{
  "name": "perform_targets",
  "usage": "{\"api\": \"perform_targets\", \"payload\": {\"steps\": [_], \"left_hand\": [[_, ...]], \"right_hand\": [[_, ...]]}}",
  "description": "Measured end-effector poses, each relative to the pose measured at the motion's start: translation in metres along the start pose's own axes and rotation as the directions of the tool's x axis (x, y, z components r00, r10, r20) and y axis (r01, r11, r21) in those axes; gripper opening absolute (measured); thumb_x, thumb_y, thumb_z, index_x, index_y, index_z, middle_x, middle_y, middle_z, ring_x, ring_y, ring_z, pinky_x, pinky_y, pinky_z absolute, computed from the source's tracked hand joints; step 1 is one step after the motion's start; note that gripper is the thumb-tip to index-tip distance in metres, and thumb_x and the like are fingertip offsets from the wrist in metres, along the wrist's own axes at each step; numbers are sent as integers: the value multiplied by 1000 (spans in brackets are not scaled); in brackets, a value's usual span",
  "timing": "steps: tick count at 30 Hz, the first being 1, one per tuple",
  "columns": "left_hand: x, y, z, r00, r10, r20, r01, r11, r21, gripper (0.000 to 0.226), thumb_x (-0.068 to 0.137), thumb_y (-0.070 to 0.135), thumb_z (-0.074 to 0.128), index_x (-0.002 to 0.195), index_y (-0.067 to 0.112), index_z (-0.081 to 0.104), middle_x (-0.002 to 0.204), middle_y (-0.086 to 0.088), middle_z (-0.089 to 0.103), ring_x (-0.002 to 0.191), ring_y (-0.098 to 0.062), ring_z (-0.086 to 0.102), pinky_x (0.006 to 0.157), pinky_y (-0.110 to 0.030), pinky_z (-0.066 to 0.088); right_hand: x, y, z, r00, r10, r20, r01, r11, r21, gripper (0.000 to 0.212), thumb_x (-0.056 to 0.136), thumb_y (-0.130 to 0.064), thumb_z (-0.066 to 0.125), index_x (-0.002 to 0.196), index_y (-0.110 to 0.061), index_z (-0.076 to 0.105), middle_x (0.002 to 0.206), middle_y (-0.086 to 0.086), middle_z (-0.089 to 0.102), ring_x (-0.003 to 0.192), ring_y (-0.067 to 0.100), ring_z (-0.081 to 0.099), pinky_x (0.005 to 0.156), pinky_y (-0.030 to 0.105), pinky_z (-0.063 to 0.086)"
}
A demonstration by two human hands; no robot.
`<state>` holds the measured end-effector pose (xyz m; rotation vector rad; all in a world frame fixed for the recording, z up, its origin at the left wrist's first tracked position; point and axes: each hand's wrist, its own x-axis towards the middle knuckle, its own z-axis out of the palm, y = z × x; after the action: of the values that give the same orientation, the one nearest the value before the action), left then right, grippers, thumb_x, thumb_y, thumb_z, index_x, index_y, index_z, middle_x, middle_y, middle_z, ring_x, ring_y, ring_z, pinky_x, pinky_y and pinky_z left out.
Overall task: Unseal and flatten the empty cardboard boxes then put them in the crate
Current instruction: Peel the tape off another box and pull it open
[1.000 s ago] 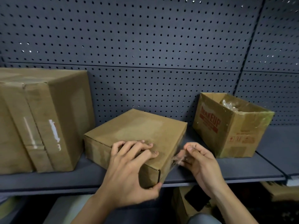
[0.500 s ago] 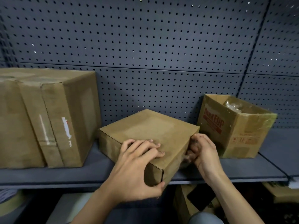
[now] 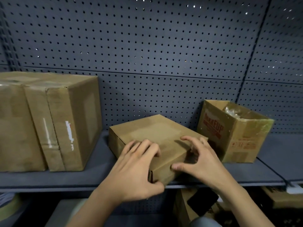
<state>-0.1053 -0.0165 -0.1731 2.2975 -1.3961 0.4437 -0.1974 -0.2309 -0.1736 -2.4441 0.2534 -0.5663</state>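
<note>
I'm looking at the flat closed box [image 3: 157, 141] on the grey shelf [image 3: 91, 176], its near corner at the shelf's front edge. My left hand [image 3: 136, 171] curls over that corner, fingers on top, thumb on the front face. My right hand [image 3: 198, 163] claws at the box's right edge, fingers spread; any grip I can't tell

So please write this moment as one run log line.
step: unsealing | left hand: holds flat box corner | right hand: fingers on top edge | crate: unseen
</note>
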Motion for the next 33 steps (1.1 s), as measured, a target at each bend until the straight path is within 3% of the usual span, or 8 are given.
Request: {"api": "perform_targets", "payload": {"steps": [3,10,16,22,25,28,31,33], "left_hand": [[8,12,3,996,-88,22,86,993,85,68,73,86,42,127,46,33,115,16,30,116,-7,32,118,-36,11],[14,6,4,993,-92,76,79,984,160,57,85,71,45,135,45,37,116,11,27,120,-10,34,117,-45,17],[14,-2,-1,991,-93,92,83,991,106,57,85,71,48,136,47,38,118,17,27,121,-6,29,117,-37,16],[12,-14,-11,988,-95,123,93,995,26,55,86,67,54,136,50,40,121,23,28,119,-1,28,107,-24,21],[12,-20,-13,985,-100,141,101,995,1,53,86,67,55,134,51,41,121,26,28,120,-1,30,102,-22,26],[10,-27,-18,978,-117,171,122,992,-16,52,86,66,57,133,53,42,124,32,26,121,0,31,91,-23,27],[9,-34,-21,973,-125,193,128,992,-5,51,87,65,57,133,54,40,127,36,23,120,3,31,89,-26,29],[8,-37,-22,972,-126,197,129,992,-6,50,87,65,56,133,55,39,128,37,22,122,4,31,88,-27,30]], "right_hand": [[6,3,0,994,-88,58,93,990,-104,83,44,-78,69,120,-53,49,100,-16,36,99,-14,36,79,7,35],[12,10,-7,974,-227,20,227,974,0,66,62,-40,77,125,-25,67,78,-5,41,80,-8,45,72,7,36],[10,20,-10,962,-274,-14,274,960,51,58,75,-2,79,124,-28,64,76,-3,44,77,-6,49,73,3,37],[7,38,-15,942,-328,-63,330,944,20,57,82,20,63,130,-10,60,81,7,40,78,-4,49,81,2,43],[5,41,-21,947,-315,-66,319,946,64,58,85,22,56,130,-13,60,90,18,47,84,1,54,87,8,46],[2,45,-21,936,-338,-99,334,941,-56,64,85,17,63,136,-22,55,100,-9,61,98,-2,60,87,4,42],[0,52,-18,946,-308,-98,298,949,-106,77,90,11,61,140,-46,47,96,-17,63,96,-4,63,85,5,42],[1,57,-16,958,-269,-103,248,952,-181,87,94,7,56,138,-65,36,93,-11,60,90,3,63,79,18,48]]}}
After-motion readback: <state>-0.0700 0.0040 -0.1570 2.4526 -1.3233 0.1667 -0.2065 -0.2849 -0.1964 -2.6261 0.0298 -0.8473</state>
